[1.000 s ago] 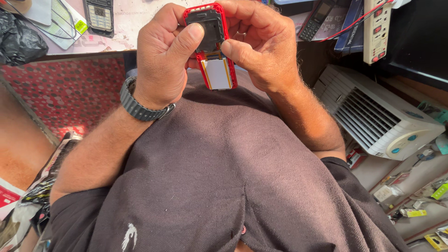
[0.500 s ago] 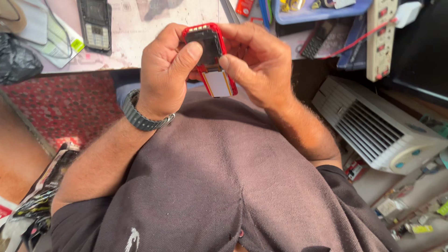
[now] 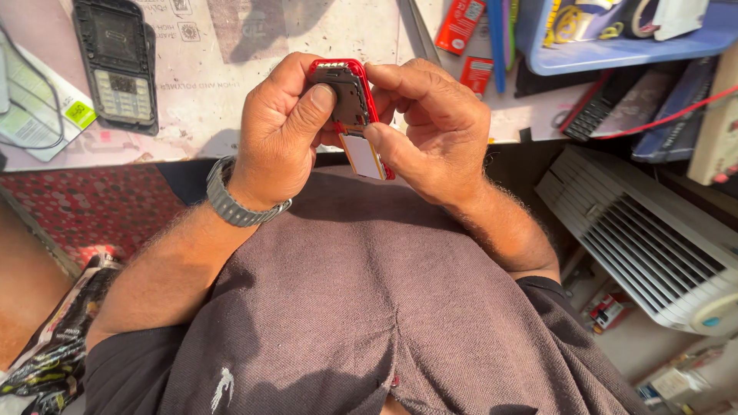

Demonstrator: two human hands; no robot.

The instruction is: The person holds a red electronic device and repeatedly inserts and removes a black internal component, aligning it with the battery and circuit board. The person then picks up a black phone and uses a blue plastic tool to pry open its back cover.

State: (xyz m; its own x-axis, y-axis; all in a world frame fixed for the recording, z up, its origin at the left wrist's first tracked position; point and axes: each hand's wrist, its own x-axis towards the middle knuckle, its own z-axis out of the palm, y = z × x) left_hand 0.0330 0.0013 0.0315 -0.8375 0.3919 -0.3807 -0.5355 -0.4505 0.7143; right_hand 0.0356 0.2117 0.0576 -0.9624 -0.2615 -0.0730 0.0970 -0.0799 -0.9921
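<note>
Closest in, both hands are up over the lap at the desk edge, clamped together on a small red phone (image 3: pixel 350 104) with its back off. Left hand (image 3: pixel 280 134) wraps it, thumb pressing the top; right hand (image 3: pixel 434 127) pinches the white battery (image 3: pixel 363 156), looks mid-seating. Farther back, a black keypad phone (image 3: pixel 117 65) lies on the desk (image 3: pixel 254 92).

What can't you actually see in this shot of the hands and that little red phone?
Head view only:
- Red phone: its sides and lower end are covered by the left hand and right hand.
- White battery: its top is tucked inside the phone.
- Black keypad phone on the table: keys too small to read.
- Blue tray: cut off by the top edge.
</note>
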